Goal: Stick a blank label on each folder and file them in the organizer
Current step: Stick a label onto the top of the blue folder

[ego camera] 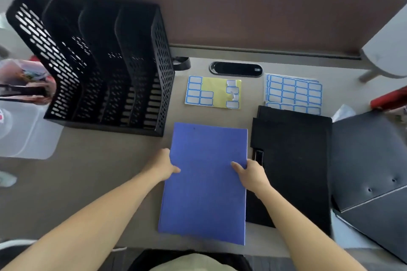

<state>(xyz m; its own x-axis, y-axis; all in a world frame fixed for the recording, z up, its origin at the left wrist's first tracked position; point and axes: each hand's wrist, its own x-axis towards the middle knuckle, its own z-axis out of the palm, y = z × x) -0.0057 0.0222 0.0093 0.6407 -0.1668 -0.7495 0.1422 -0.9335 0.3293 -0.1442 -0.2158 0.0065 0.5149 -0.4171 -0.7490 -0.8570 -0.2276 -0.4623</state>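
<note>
Head cam: blue folder (204, 182) lies flat on the desk (88, 171), front & middle. L hand (164, 164) pinches its left edge, thumb on top, other fingers hidden under. R hand (253, 172) pinches the right edge the same way. Black organizer (99, 61) stands back left, label sheets (212, 92) lie behind the folder, black folders (293, 156) just beside it on the right

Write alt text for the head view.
The left hand and right hand grip a blue folder by its side edges at a desk. Beyond it lie a part-used label sheet and a stack of full label sheets; a black mesh organizer stands left, black folders lie right.
</note>
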